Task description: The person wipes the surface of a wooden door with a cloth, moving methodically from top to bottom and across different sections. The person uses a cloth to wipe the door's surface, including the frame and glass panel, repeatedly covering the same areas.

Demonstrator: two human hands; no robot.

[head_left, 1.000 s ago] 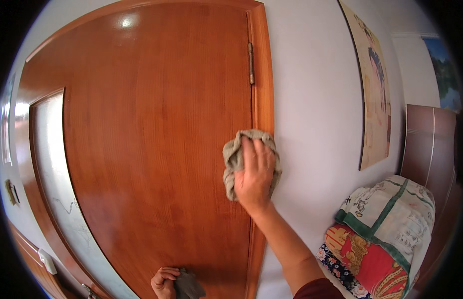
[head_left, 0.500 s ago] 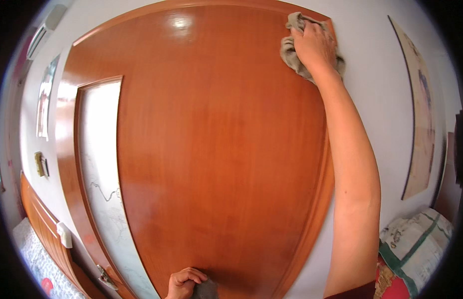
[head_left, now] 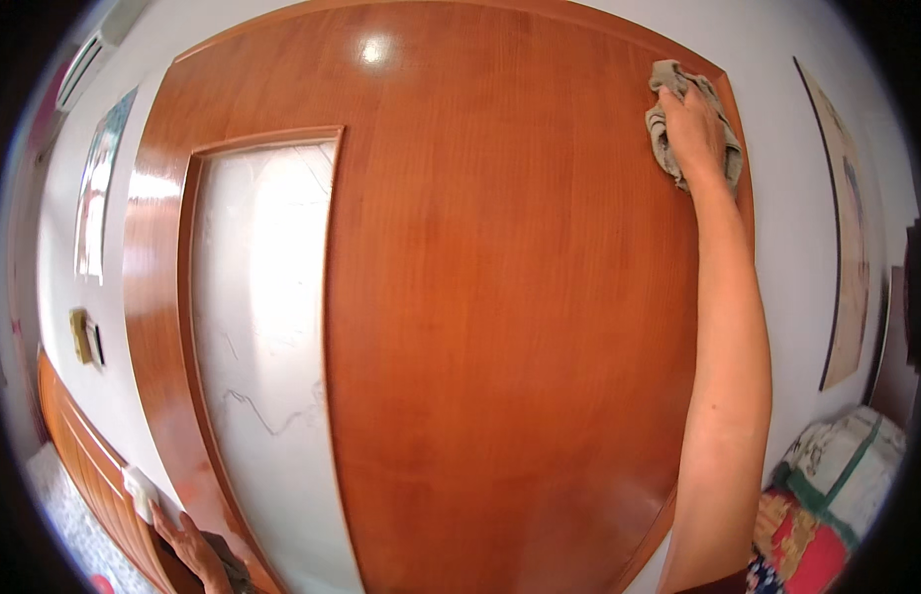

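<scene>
High at the upper right corner of the brown wooden door [head_left: 520, 297], my right hand [head_left: 696, 129] presses a bunched grey-beige cloth [head_left: 666, 79] against the wood. That arm is raised and nearly straight. Low at the door's left side is my left hand [head_left: 195, 549], cut off by the lower edge, with its fingers pointing up and left. Against its palm lies a dark grey piece of cloth [head_left: 226, 556], mostly hidden. A frosted glass panel [head_left: 272, 396] with thin dark line patterns is set into the door's left part.
On the left wall hang a poster [head_left: 102, 188] and a small box-like fixture [head_left: 84, 337]. A wooden headboard [head_left: 79, 426] and a white device [head_left: 139, 492] are below. To the right are a framed picture [head_left: 845, 238] and folded bedding [head_left: 847, 465].
The view has shifted, so the door appears farther right with more glass showing. My left hand has gone from the door's lower middle to its left side. My right hand stays at the upper corner.
</scene>
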